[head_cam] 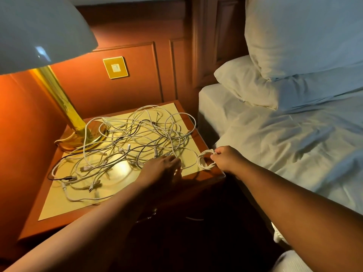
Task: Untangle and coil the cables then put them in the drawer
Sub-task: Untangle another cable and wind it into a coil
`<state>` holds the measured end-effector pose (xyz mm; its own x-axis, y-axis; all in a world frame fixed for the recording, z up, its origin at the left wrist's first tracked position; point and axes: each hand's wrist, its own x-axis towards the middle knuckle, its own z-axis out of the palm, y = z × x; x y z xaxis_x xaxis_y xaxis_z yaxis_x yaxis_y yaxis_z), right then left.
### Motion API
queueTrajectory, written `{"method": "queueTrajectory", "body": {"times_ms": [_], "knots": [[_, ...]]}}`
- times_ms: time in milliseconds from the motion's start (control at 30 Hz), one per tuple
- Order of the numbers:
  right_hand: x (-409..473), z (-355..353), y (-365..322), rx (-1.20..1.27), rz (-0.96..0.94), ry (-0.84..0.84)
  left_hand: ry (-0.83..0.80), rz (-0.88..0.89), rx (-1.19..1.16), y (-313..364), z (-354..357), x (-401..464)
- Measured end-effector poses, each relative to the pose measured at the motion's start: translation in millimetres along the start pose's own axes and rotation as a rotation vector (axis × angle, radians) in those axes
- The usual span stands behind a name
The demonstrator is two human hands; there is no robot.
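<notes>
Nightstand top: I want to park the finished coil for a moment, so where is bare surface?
Bare room lies along the front-left of the nightstand, between the cable tangle and the front edge. The middle and back are crowded with cables, up to the lamp base. The right hand holds the white coil at the front-right corner.

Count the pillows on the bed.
2. The upper pillow stands against the headboard at top right; the lower pillow lies beneath it, poking out toward the nightstand. More may lie past the frame's right edge.
</notes>
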<state>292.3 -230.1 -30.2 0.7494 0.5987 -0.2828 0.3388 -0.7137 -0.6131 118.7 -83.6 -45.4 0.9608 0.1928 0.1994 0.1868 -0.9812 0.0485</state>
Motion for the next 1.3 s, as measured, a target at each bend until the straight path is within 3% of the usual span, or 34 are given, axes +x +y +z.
{"method": "queueTrajectory", "body": {"times_ms": [167,333,500,633,733,800,900,1000,1200,1300], "knots": [[-1,14,-12,-0.07,-0.061,-0.037,0.15,-0.184,-0.117,-6,-7,-9],[0,21,-21,-0.143,-0.102,-0.02,0.189,-0.382,-0.255,-8,-9,-21],[5,28,-22,-0.127,-0.058,-0.032,0.285,-0.617,-0.572,-14,-12,-22],[0,32,-24,-0.131,-0.071,-0.009,0.261,-0.534,-0.613,-9,-18,-25],[-12,31,-36,-0.139,-0.116,0.135,0.227,-0.435,-0.571,-4,-20,-28],[-27,32,-52,0.126,-0.059,0.063,0.241,-0.421,-0.601,-1,-21,-29],[-50,39,-78,0.648,0.148,-0.296,0.31,-0.414,-0.64,3,-21,-31],[-55,42,-91,0.863,0.156,-0.274,0.299,-0.384,-0.606,2,-20,-38],[-63,39,-106,0.772,-0.009,-0.202,0.243,-0.418,-0.482,-21,-12,-45],[-71,35,-112,0.86,-0.046,-0.206,0.199,-0.389,-0.367,-29,-7,-47]]}}
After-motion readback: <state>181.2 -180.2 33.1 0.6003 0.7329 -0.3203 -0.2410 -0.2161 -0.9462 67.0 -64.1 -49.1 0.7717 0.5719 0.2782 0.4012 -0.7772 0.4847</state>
